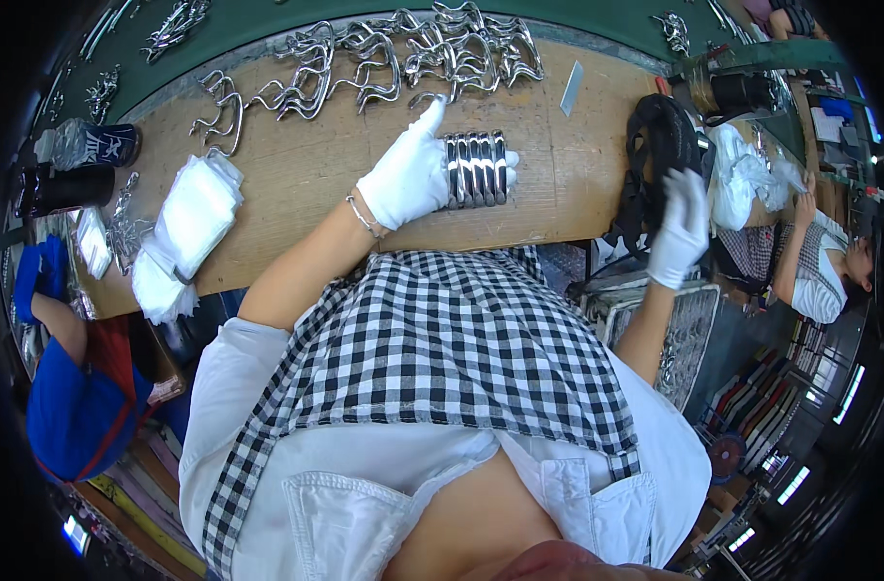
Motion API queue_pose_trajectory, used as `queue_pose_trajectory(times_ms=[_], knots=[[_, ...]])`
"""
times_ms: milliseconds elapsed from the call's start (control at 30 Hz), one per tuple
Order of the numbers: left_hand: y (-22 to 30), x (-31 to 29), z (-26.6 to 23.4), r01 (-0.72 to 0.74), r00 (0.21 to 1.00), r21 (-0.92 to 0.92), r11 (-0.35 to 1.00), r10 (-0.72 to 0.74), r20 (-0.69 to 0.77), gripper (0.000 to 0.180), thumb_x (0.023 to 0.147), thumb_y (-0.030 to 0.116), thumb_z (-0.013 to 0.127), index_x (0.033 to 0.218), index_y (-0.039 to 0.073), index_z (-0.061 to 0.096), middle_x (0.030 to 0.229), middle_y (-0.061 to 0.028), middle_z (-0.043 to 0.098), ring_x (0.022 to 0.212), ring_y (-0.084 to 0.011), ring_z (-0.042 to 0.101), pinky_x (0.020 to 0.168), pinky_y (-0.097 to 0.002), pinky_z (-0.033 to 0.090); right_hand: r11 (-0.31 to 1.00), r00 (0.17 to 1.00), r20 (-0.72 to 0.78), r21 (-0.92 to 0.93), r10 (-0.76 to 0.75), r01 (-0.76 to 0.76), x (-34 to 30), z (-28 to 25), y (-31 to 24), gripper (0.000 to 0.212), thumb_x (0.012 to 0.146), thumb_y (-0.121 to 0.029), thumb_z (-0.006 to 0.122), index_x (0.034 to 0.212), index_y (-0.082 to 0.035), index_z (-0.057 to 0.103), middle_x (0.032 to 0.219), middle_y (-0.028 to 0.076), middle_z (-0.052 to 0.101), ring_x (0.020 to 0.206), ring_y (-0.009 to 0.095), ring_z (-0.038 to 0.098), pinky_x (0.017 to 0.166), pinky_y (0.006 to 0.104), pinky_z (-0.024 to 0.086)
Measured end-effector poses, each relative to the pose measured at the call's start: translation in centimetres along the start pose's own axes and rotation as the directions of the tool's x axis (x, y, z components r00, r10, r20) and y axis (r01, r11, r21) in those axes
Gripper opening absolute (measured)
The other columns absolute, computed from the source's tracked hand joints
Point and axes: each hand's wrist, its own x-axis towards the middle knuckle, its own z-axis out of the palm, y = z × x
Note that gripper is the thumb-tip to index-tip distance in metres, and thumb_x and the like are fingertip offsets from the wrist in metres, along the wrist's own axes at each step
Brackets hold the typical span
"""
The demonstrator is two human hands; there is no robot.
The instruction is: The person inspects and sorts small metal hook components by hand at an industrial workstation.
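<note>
My left hand [408, 176], in a white glove, holds a row of several shiny curved chrome bars, perhaps handles [476, 170], above the wooden table. Its thumb points up and away from them; the fingers pass beneath the bars, and white fingertips show at their right side. Off the table's right front, my right hand [682, 232], also gloved in white, is raised beside a black bag with straps [647, 145]. Its fingers are stretched out and slightly blurred, with nothing visible in them. Across the table's far side lie several bent chrome pieces [374, 73] in a loose pile.
White packing sleeves [202, 208] are stacked on the table's left. A thin pale strip [572, 89] lies at the far right. Plastic bags [737, 179] sit beyond the black bag. One person in blue [79, 416] is at left, another [815, 261] at right. A crate [689, 334] stands below.
</note>
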Motion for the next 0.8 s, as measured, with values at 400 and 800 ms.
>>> queue_pose_trajectory(times_ms=[400,800], knots=[[-1.1,0.7,-0.6,0.002,0.994,0.165,0.986,0.017,-0.111,0.094,0.089,0.074,0.03,0.127,-0.01,0.044,0.117,-0.0196,0.06,0.103,-0.0288,0.061,0.094,-0.0408,0.048,0.918,0.788,0.606,-0.245,-0.108,0.314,-0.8,18.4,-12.0,0.03,0.091,-0.031,0.055,0.102,-0.003,0.059,0.095,0.019,0.067,0.092,0.035,0.064,0.077,0.0473,0.05],[-1.5,-0.4,0.0,0.025,1.0,0.043,0.999,-0.025,0.0,0.096,0.088,0.074,0.028,0.13,-0.011,0.04,0.122,-0.0314,0.056,0.109,-0.0393,0.061,0.095,-0.0485,0.051,0.98,0.7,0.698,-0.011,0.15,-0.198,3.8,18.9,-9.3,0.026,0.091,-0.029,0.058,0.101,-0.008,0.068,0.082,0.013,0.068,0.071,0.022,0.066,0.065,0.0327,0.051]])
